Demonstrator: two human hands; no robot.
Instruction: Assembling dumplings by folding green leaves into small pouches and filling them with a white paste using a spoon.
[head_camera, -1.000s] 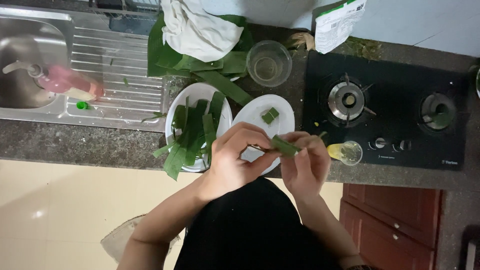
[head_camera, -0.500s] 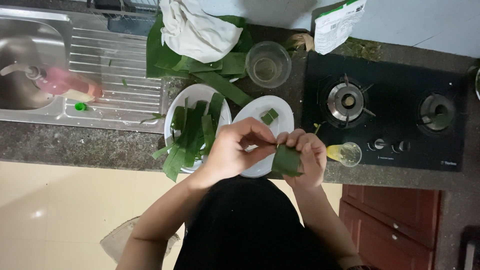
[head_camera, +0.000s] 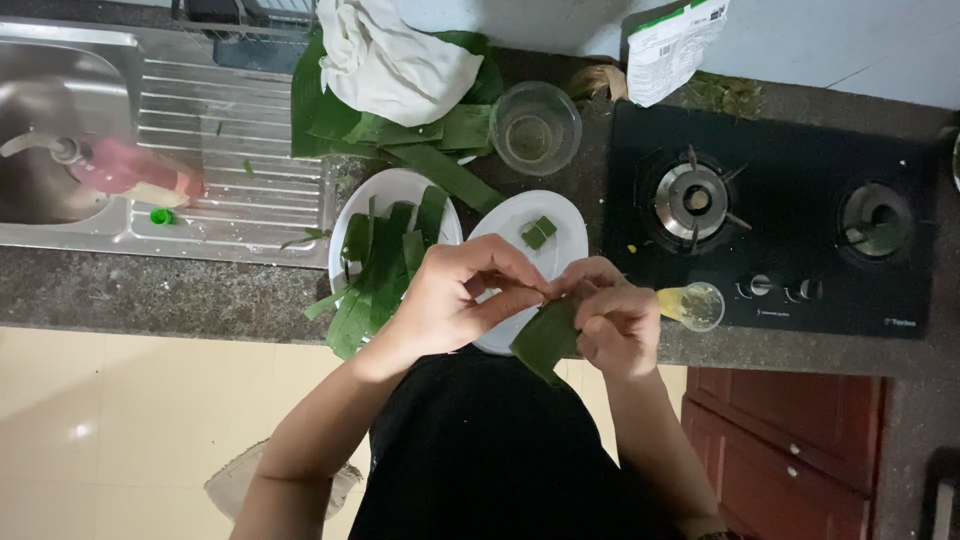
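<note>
Both my hands meet over the counter's front edge on one green leaf strip (head_camera: 545, 340). My left hand (head_camera: 455, 295) pinches its upper end with thumb and fingers. My right hand (head_camera: 610, 320) grips the strip from the right, and the leaf hangs down towards my body. Just behind my hands lies a white plate (head_camera: 560, 225) with a small folded green leaf piece (head_camera: 538, 232) on it. Left of it, a second white plate (head_camera: 395, 190) carries several cut leaf strips (head_camera: 380, 265) that spill over the counter edge.
A glass bowl (head_camera: 535, 130) and large leaves (head_camera: 400, 125) under a white cloth (head_camera: 395, 60) sit at the back. A steel sink (head_camera: 50, 120) with a pink bottle (head_camera: 130, 172) is left, a black gas hob (head_camera: 780, 220) right. A small glass cup (head_camera: 695, 305) stands by my right hand.
The leaf strip in my hands has turned from lying across my fingers to hanging down towards my body. My hands have drawn closer together.
</note>
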